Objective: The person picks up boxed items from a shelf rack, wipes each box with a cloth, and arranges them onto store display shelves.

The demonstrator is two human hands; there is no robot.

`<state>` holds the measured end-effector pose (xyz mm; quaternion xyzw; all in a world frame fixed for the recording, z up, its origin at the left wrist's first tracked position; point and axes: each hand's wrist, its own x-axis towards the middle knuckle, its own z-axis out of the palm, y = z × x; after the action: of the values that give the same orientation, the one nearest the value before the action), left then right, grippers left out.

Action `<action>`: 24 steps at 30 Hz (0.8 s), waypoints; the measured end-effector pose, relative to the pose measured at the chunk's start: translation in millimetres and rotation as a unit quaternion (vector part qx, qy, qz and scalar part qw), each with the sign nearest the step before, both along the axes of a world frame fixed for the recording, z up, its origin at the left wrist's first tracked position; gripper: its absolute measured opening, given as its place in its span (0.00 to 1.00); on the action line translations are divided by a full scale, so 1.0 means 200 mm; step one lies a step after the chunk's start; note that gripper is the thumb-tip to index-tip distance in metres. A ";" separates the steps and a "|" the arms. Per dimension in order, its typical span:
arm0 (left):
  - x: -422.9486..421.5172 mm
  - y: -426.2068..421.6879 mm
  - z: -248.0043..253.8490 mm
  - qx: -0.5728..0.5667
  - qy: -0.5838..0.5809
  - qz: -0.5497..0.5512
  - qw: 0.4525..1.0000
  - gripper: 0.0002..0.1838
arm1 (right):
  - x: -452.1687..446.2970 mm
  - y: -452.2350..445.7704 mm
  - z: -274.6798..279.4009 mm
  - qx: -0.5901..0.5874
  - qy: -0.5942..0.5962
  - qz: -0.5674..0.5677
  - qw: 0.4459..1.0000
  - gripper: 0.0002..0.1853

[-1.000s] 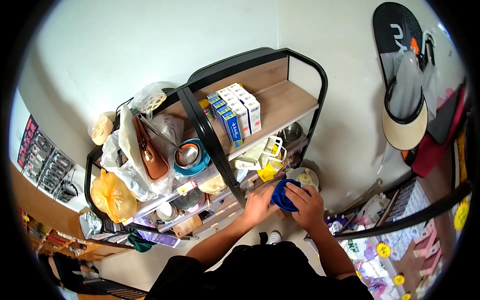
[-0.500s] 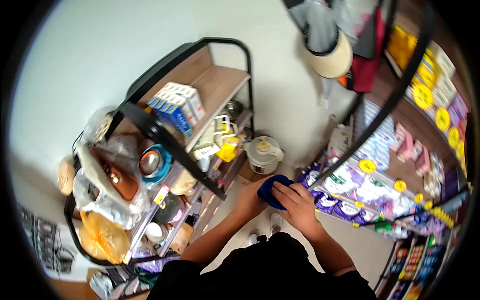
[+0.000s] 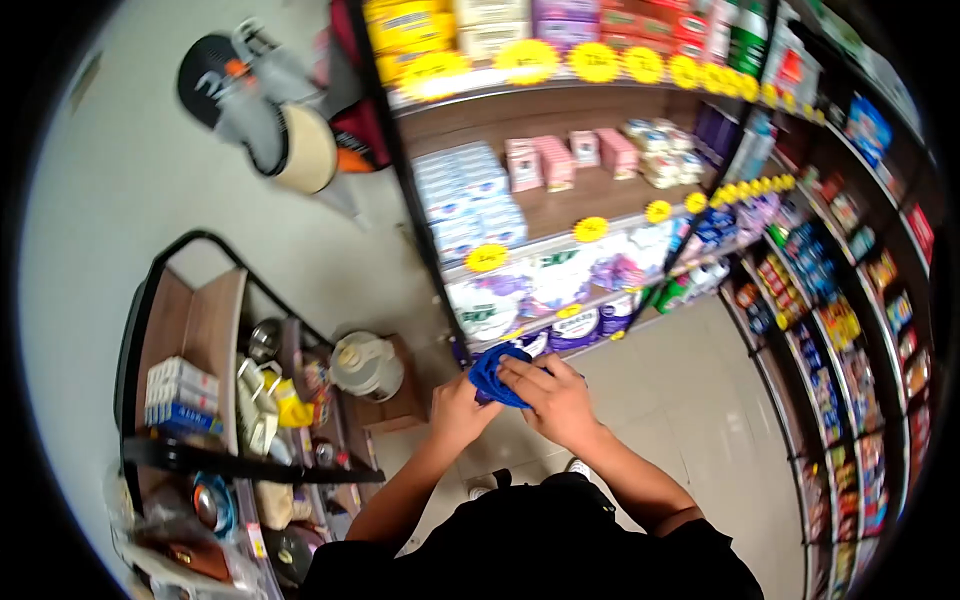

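A crumpled blue cloth (image 3: pixel 492 377) is bunched between my hands in front of my body, above the floor. My left hand (image 3: pixel 460 408) grips its left side, the fingers mostly hidden behind the fabric. From the right, my right hand (image 3: pixel 552 402) lies over the cloth with its fingers bent onto it. Whether the cloth covers something else cannot be made out.
Ahead stands a shop shelf (image 3: pixel 560 190) with boxes, packs and yellow price tags. More stocked shelves (image 3: pixel 850 330) line the right. To the left, a black-framed rack (image 3: pixel 212 310) carries boxes and kitchenware. Beside it, a pale round appliance (image 3: pixel 368 366) rests on a cardboard box. Caps hang on the wall.
My view has swung to the right, so the goods shelf now lies ahead and the rack sits further left. Both hands still hold the blue cloth, which looks more bunched up.
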<state>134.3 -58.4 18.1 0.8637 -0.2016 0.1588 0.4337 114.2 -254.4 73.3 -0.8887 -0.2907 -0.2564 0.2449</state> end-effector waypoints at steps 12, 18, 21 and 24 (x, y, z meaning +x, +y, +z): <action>0.04 -1.29 0.08 -0.042 -0.004 -0.171 0.984 0.25 | -0.15 -1.35 -0.14 0.073 -0.001 -0.140 0.987 0.28; 0.12 -1.77 -0.02 -0.359 0.316 -0.299 0.826 0.26 | -0.17 -1.74 -0.20 0.295 0.051 -0.115 0.947 0.17; 0.14 -2.01 0.01 -0.450 0.384 -0.292 0.751 0.24 | -0.20 -1.85 -0.14 0.276 0.021 -0.128 0.952 0.16; 0.18 -2.23 0.09 -0.531 0.453 -0.287 0.656 0.21 | -0.27 -1.98 -0.11 0.232 -0.008 -0.163 0.959 0.16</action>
<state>170.5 -503.5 36.0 0.3506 -0.0989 -0.3044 0.8801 59.6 -650.0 51.7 -0.8409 -0.0763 -0.3604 0.3966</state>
